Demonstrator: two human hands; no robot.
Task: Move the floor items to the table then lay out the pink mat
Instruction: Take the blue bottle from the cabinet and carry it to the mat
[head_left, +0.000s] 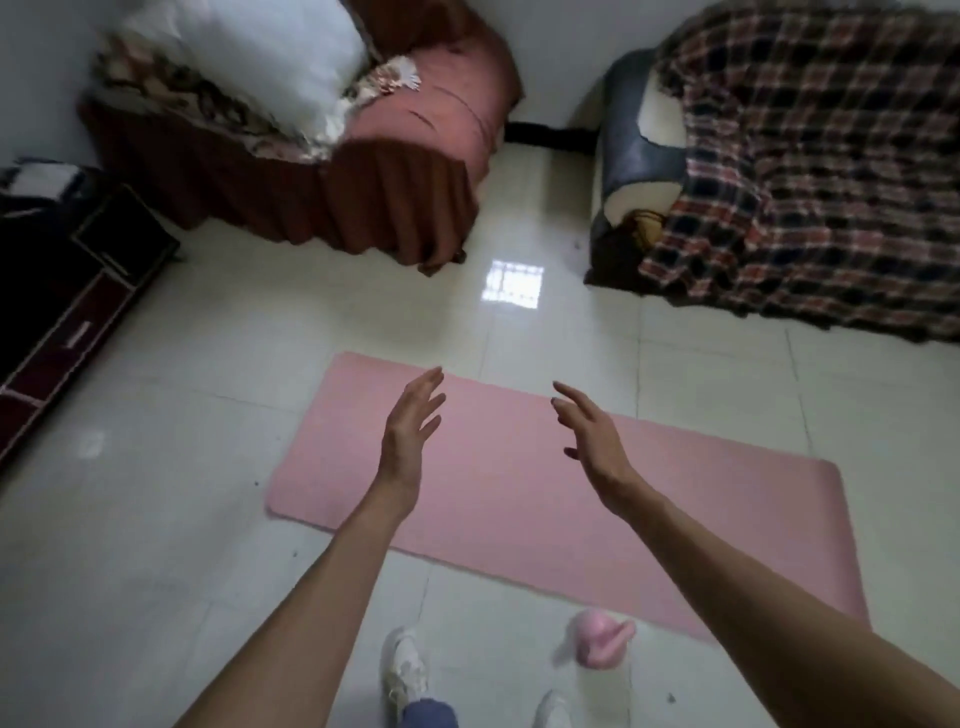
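The pink mat (519, 488) lies flat and unrolled on the white tiled floor, running from upper left to lower right. My left hand (410, 426) hovers over its left half, fingers straight and holding nothing. My right hand (589, 431) hovers over the mat's middle, fingers spread and empty. A small pink kettlebell-like object (597, 644) stands on the floor just off the mat's near edge, close to my feet.
A brown-skirted armchair (363, 171) with a white pillow stands at the back left. A seat under a plaid blanket (805, 171) is at the back right. A dark cabinet (67, 291) lines the left side. My white shoes (405, 670) are at the bottom.
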